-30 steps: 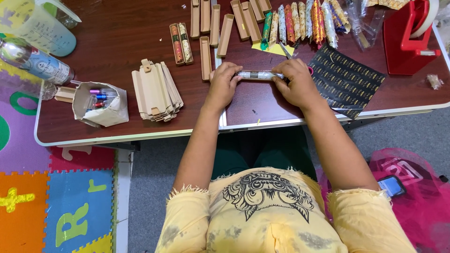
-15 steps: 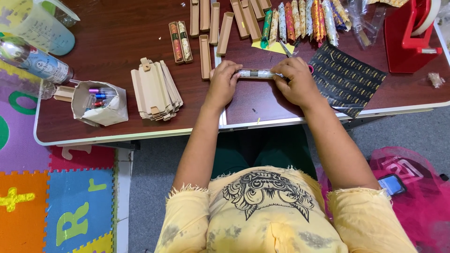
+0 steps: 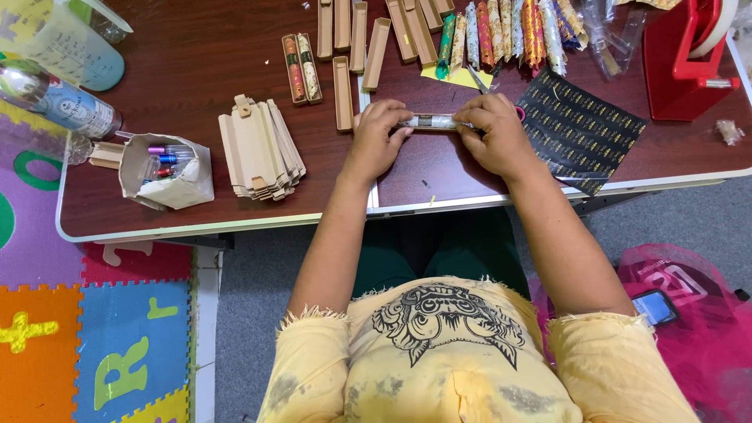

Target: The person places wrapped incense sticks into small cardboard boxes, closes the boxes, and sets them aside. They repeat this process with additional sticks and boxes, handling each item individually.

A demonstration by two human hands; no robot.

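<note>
Near the front edge of the dark wooden desk (image 3: 196, 63), both hands meet on a slim tube (image 3: 429, 121) lying crosswise, clear in its middle with pale wrapping about it. Left hand (image 3: 377, 137) grips the tube's left end: fingers curl over the top, knuckles up, the thumb tucked toward the tube's near side. Right hand (image 3: 493, 133) closes on the right end in much the same way, fingers bent over it and the wrist angled inward. Both forearms run up from the person's body at the bottom of the view and converge on the tube, elbows spread, bare from the frayed yellow sleeves.

Just left of the tube, touching the left hand's knuckles, stands an open tan box (image 3: 343, 92), long and narrow. Farther left of the tube lies a fanned stack of flat tan box blanks (image 3: 258, 149), and beyond that a paper cup of small coloured vials (image 3: 166, 168). Behind the tube, a row of foil-wrapped sticks (image 3: 509, 31) in green, gold and red lies side by side. Right of the tube, just beside the right hand, a black patterned sheet (image 3: 583, 129) reaches the desk's edge, with a red tape dispenser (image 3: 681, 59) behind it.
</note>
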